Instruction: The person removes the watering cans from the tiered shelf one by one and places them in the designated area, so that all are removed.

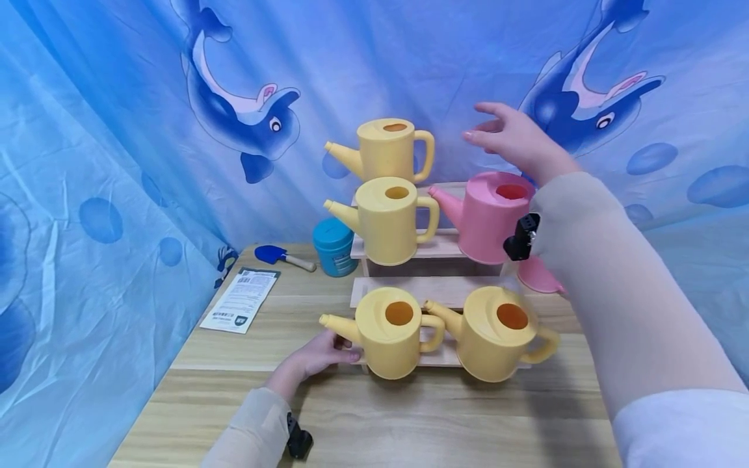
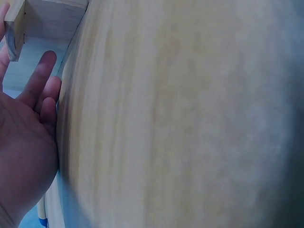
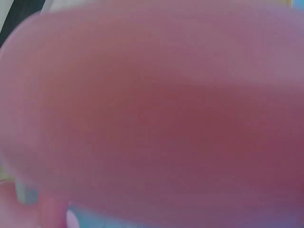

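Observation:
In the head view my left hand (image 1: 316, 356) is at the left end of the low step of a wooden stand (image 1: 374, 286), its thumb and a finger on the board's end; in the left wrist view the other fingers (image 2: 40, 78) reach loosely past it. My right hand (image 1: 515, 133) hangs in the air above a pink watering can (image 1: 494, 218), holding nothing. That pink can fills the right wrist view, blurred. Yellow watering cans stand on the stand: a top one (image 1: 386, 153), a middle one (image 1: 389, 224), a front-left one (image 1: 389, 341) and a front-right one (image 1: 488, 338).
A second pink item (image 1: 538, 276) shows partly behind the right forearm. Left of the stand are a teal lidded tub (image 1: 335, 247), a blue trowel (image 1: 281, 255) and a white packet (image 1: 241, 300) on the wooden table (image 1: 234, 390). A dolphin-print curtain (image 1: 374, 65) hangs behind.

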Available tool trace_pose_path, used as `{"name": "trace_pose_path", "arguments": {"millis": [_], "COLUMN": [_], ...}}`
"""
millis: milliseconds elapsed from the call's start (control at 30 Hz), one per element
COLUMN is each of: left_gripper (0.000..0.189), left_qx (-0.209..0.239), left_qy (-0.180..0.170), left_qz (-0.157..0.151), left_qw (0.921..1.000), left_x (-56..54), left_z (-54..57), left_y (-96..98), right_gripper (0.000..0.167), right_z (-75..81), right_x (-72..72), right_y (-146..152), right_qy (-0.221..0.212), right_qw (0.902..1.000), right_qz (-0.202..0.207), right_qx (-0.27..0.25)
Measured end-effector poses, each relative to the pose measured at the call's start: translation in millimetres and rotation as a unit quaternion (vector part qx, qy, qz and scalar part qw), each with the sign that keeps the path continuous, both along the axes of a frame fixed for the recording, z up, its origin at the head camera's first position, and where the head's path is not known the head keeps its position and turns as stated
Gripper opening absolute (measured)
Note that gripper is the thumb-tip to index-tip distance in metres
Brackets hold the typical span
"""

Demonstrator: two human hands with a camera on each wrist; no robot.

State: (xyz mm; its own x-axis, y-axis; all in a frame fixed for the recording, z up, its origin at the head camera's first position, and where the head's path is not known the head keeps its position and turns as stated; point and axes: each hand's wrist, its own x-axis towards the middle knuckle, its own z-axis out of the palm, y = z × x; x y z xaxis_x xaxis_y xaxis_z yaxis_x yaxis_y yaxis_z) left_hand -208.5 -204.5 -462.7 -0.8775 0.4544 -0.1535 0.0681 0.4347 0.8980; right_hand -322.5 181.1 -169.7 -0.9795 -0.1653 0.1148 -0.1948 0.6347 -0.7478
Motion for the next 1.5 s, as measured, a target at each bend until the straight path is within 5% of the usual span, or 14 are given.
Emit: {"name": "trace_pose_path", "arguments": {"millis": [533, 1033, 1500], "left_gripper": [0.048, 0.048, 0.048], "left_qx": [-0.006, -0.003, -0.001], "left_qy": [0.006, 0.003, -0.002], "left_qz": [-0.003, -0.009, -0.003], "left_qw": [1.0, 1.0, 1.0], "left_x": [-2.6, -2.3, -1.6], "left_z": [-1.9, -0.4, -1.4], "left_y": [-0.7, 1.2, -2.2], "right_gripper": [0.082, 0.082, 0.078], "right_z": [14.3, 13.3, 5.0], "right_x": [-12.3, -19.2, -17.8], "right_y": [-82, -88, -88], "right_qy": [0.035, 0.003, -0.038], "right_qw": [0.9972, 0.9985, 0.9977], "right_qz": [0.064, 0.046, 0.052], "right_qx": [0.016, 0.031, -0.018]}}
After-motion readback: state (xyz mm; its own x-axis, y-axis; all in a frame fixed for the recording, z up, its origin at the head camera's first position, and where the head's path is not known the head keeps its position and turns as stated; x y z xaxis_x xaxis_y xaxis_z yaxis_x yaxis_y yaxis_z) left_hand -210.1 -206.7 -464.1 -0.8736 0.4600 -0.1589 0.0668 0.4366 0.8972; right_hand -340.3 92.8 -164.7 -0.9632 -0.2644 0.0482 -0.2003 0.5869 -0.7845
